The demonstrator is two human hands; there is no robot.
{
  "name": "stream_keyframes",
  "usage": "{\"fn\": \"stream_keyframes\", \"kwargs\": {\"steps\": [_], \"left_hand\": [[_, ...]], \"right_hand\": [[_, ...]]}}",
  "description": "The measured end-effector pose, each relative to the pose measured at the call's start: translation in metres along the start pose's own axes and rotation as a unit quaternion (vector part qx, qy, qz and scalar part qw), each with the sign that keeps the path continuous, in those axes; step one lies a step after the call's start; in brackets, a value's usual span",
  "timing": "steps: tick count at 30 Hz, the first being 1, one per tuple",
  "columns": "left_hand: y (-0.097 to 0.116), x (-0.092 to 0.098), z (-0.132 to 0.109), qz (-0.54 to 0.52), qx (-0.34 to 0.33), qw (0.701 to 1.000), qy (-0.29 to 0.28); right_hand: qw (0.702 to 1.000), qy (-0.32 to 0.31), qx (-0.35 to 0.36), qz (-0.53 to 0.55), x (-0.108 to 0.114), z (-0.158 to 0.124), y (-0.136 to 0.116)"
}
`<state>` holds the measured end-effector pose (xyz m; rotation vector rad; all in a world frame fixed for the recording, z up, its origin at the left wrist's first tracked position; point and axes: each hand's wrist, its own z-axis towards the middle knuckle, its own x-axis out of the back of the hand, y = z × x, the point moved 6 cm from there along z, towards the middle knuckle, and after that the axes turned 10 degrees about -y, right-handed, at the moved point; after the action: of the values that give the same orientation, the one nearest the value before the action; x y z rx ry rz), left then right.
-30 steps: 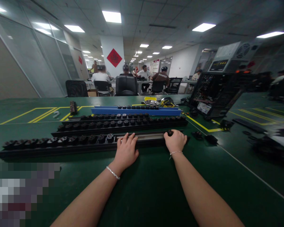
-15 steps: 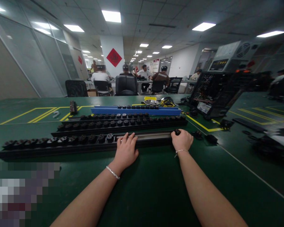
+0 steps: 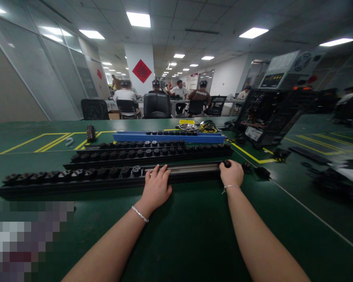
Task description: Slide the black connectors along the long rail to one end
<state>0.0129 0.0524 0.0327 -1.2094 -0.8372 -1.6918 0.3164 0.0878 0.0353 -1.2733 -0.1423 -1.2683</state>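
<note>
left hand (image 3: 158, 186) rests splayed, grasping nothing, on the long, straight, black rail (image 3: 194, 177) with a silvery track, likely steadying it; at three o'clock from it, right hand (image 3: 233, 174) pinches a small, rounded, black part (image 3: 227, 163) by the rail's end, perhaps for control.

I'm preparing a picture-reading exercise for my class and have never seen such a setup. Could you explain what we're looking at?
No machine here: these are a person's two bare hands, seen by one camera worn on the head, looking forward and down. The left hand lies spread over the front black rail. The right hand, at that rail's right end, holds a small dark part, too small to identify. A row of black pieces sits along the rail's left portion. Behind it on the green table are more black rails, a blue rail and a shiny round dish. An open computer case stands farther right, and people sit in the background.
</note>
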Motion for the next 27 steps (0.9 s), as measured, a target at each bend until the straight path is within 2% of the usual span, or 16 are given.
{"fn": "stream_keyframes", "kwargs": {"steps": [6,20,27], "left_hand": [[0.000,0.000,0.000,0.000,-0.006,1.000,0.003],[-0.001,0.000,0.000,-0.001,-0.002,1.000,-0.001],[-0.002,0.000,0.000,0.000,-0.005,1.000,-0.001]], "right_hand": [[0.998,-0.015,-0.068,0.008,0.006,0.003,0.012],[0.994,0.032,-0.099,0.042,0.016,0.022,0.044],[0.981,0.054,-0.186,0.017,0.032,0.024,0.067]]}}
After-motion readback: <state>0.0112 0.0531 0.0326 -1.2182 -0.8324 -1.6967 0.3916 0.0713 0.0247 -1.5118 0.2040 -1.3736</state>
